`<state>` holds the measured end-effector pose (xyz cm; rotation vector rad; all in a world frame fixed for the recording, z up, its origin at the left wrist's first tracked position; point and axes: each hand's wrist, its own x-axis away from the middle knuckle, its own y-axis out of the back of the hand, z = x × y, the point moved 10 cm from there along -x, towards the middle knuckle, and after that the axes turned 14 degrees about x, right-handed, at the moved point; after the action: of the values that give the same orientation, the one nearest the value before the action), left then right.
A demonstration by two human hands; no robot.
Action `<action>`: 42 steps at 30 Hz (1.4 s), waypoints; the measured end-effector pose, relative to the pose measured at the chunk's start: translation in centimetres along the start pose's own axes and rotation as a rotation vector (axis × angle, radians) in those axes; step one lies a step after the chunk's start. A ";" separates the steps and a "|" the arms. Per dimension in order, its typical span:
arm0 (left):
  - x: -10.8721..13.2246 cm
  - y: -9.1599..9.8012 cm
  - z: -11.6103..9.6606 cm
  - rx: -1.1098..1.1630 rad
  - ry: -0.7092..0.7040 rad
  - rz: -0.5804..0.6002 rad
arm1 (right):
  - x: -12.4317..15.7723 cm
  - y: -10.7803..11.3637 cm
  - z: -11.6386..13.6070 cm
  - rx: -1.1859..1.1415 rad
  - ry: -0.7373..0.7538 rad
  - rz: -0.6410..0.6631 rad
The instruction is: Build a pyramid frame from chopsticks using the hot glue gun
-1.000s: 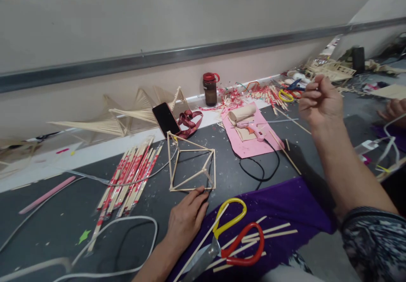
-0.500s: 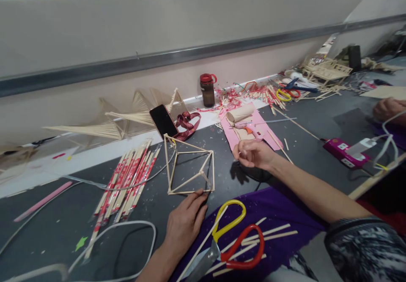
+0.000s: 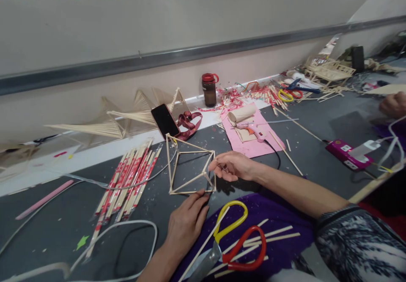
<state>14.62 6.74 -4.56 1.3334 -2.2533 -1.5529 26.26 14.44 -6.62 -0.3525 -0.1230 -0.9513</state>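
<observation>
A small open frame of glued wooden sticks [image 3: 190, 151] stands on the dark table in front of me. My left hand [image 3: 187, 217] has its fingertips on the frame's near bottom stick, holding it against the table. My right hand [image 3: 234, 166] hovers at the frame's right side, palm turned up, fingers loosely curled and apart, and I see nothing in it. Behind it a pink hot glue gun [image 3: 253, 131] lies on a pink sheet [image 3: 238, 147]. Large scissors with yellow and red handles [image 3: 244, 248] and loose sticks [image 3: 275, 232] lie on purple cloth [image 3: 279, 208] nearest me.
Wrapped chopsticks [image 3: 128, 180] and a white cable [image 3: 155, 231] lie left. A phone [image 3: 165, 121], a brown bottle [image 3: 209, 94] and fan-shaped stick models [image 3: 91, 130] stand along the wall. Right are a purple power strip [image 3: 349, 153] and another person's hand [image 3: 393, 104].
My right hand has moved left and down from beside the glue gun to the frame's right side, its fingers loosening. My left hand stays on the frame.
</observation>
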 end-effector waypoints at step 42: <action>-0.4 0.1 -0.6 -0.083 -0.063 0.005 | 10.8 17.0 24.4 0.252 0.631 -0.725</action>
<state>15.15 6.57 -4.05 1.2736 -2.1992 -1.6894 47.62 23.56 14.91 0.2622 0.2248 -1.7002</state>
